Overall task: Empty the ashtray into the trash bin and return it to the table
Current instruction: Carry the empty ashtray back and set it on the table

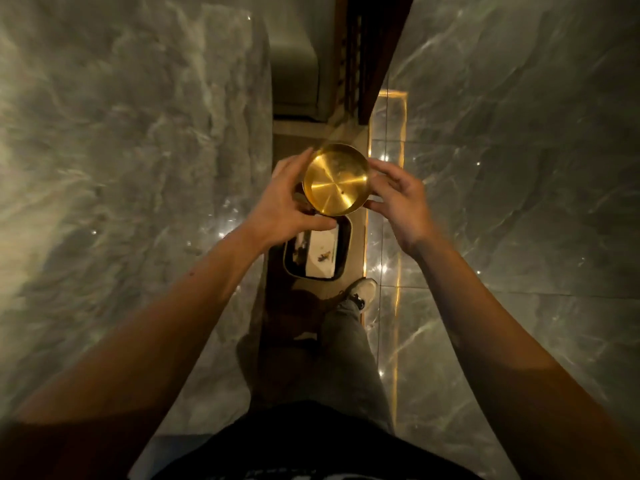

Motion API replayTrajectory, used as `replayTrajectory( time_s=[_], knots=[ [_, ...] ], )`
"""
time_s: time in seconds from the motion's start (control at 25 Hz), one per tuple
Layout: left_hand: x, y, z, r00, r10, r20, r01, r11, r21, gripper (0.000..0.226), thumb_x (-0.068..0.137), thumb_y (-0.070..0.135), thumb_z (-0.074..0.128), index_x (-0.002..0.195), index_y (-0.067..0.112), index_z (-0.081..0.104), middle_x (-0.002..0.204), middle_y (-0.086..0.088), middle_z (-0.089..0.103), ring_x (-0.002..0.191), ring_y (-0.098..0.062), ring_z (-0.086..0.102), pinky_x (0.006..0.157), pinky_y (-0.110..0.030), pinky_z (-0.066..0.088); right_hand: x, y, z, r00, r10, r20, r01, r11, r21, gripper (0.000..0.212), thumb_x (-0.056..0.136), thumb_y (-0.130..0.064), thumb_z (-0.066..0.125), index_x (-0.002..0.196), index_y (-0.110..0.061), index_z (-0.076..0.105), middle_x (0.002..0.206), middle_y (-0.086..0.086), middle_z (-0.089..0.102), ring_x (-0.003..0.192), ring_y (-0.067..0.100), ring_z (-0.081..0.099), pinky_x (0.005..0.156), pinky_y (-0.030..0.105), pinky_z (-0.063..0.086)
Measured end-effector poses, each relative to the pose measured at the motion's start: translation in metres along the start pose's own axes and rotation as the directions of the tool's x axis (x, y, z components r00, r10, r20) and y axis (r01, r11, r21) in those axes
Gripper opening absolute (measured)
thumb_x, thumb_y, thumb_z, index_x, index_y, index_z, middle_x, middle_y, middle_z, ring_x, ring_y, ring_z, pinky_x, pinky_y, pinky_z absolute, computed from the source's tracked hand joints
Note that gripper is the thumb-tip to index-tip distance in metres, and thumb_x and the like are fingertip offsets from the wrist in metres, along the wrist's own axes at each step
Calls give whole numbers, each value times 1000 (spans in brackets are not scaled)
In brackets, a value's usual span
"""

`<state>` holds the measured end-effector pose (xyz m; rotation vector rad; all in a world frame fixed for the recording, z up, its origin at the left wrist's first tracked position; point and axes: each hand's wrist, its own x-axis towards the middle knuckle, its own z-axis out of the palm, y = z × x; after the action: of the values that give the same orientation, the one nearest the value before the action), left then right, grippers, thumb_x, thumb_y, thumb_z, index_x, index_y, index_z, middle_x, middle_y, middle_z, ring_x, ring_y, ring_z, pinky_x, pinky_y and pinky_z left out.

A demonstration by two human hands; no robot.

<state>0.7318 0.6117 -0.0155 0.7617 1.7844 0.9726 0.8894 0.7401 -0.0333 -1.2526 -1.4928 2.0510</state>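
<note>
Item: ashtray (335, 180). Round, shallow, gold-coloured metal dish with a low upright wall. No long axis is presented, the form being circular. The open side is turned up toward the camera, with the rim tipped slightly so that the far wall is seen more fully than the near one. The polished floor of the dish is shown almost bare; one small dark speck is seen near its right-hand side.

Position: held in the air between both hands, above and just beyond the far end of the trash bin (317, 252), whose mouth it partly overlaps in the view. No contact with the bin is seen.

Left hand (289, 202): closed on the ashtray's left rim, fingers curled over the far edge and thumb stretched along the near side beneath the dish.

Right hand (398, 199): set against the right rim, fingers bent and loosely spread. Fingertips are seen at the wall of the dish; how firm the grip is cannot be told.

Trash bin: dark, rectangular with rounded corners, standing on the floor with its long axis running away from the person. Pale paper and a few dark scraps are seen inside.

Surroundings: grey marble surface (121, 168) at the left; glossy marble floor (502, 202) at the right, crossed by a lit amber strip (391, 109). One trouser leg and a pale shoe (362, 292) are seen beside the near end of the bin.
</note>
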Motion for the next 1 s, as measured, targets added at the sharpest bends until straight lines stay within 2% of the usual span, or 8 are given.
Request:
replayTrajectory(
  time_s=[0.12, 0.24, 0.32, 0.44, 0.6, 0.8, 1.0],
  knots=[
    [-27, 2, -44, 990, 129, -55, -128, 991, 21, 108, 57, 11, 91, 148, 23, 33, 138, 7, 34, 125, -16, 47, 82, -22, 57, -23, -21, 38, 997, -27, 70, 24, 999, 39, 31, 97, -13, 51, 127, -15, 59, 115, -2, 66, 107, 12, 65, 87, 33, 56],
    [-54, -8, -89, 981, 181, -68, -180, 983, 19, 102, 53, 24, 93, 141, 29, 41, 136, 7, 43, 123, -18, 52, 87, -33, 58, -48, -33, 88, 996, -76, 56, 78, 996, -37, 41, 93, -13, 59, 133, -11, 53, 127, 9, 61, 113, 17, 63, 92, 30, 56],
    [-73, -19, -126, 975, 212, -61, -210, 977, 40, 103, 49, 37, 92, 139, 30, 43, 136, 4, 47, 121, -17, 54, 92, -40, 56, -65, -41, 127, 992, -96, 78, 102, 992, -69, 50, 88, -16, 67, 135, -11, 52, 133, 13, 57, 116, 18, 63, 95, 33, 54],
    [-105, -32, -188, 959, 268, -95, -260, 962, 88, 108, 45, 51, 88, 140, 24, 46, 132, 4, 53, 114, -7, 57, 94, -32, 55, -88, -48, 187, 985, -141, 102, 151, 984, -91, 64, 76, -16, 76, 135, -14, 52, 129, 8, 62, 119, 18, 61, 96, 35, 53],
    [-142, -44, -248, 945, 298, -133, -284, 952, 113, 103, 48, 41, 93, 139, 24, 47, 130, 4, 57, 112, -4, 57, 96, -29, 52, -105, -49, 254, 974, -155, 165, 190, 956, -225, 83, 64, -13, 85, 138, -13, 48, 136, 7, 56, 127, 17, 53, 107, 44, 45],
    [-183, -55, -279, 932, 266, -248, -243, 963, 119, 103, 49, 41, 91, 140, 21, 47, 132, 3, 57, 115, -11, 58, 100, -31, 50, -111, -51, 302, 927, -282, 247, 357, 865, -353, 83, 66, -15, 86, 139, -10, 46, 139, 8, 49, 126, 15, 53, 108, 32, 44],
    [-214, -58, -297, 892, 279, -357, -233, 958, 167, 99, 52, 45, 88, 139, 25, 47, 132, 8, 56, 117, -5, 56, 101, -31, 49, -116, -63, 333, 892, -265, 365, 398, 844, -359, 82, 68, -10, 84, 140, -16, 45, 136, 0, 47, 123, 7, 52, 107, 21, 42]
  ],
)
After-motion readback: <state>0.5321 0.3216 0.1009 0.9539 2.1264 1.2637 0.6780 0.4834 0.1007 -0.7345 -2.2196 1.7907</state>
